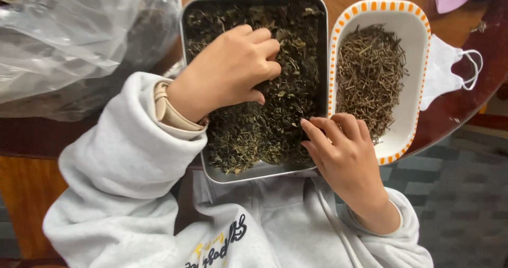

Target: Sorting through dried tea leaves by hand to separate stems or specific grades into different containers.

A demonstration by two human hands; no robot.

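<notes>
**Hands in the leaf tray**

The left hand (233,67), fingers curled, digs into dried leaves (264,130) filling the metal tray (254,173). The right hand (341,149) rests loosely open at the tray's near corner, fingertips touching leaves, beside the white dish (418,61) of stems (370,72).

White hooded sweatshirt (132,157) with drawstring, printed chest lettering, beige inner cuff.

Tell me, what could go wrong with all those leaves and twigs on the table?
The metal tray of dried leaves juts past the table's edge toward the lap, so a push from the left hand might tip it. The right hand works between tray and the white dish; bits could drop in the gap. The dish of twigs also sits near the edge.
</notes>
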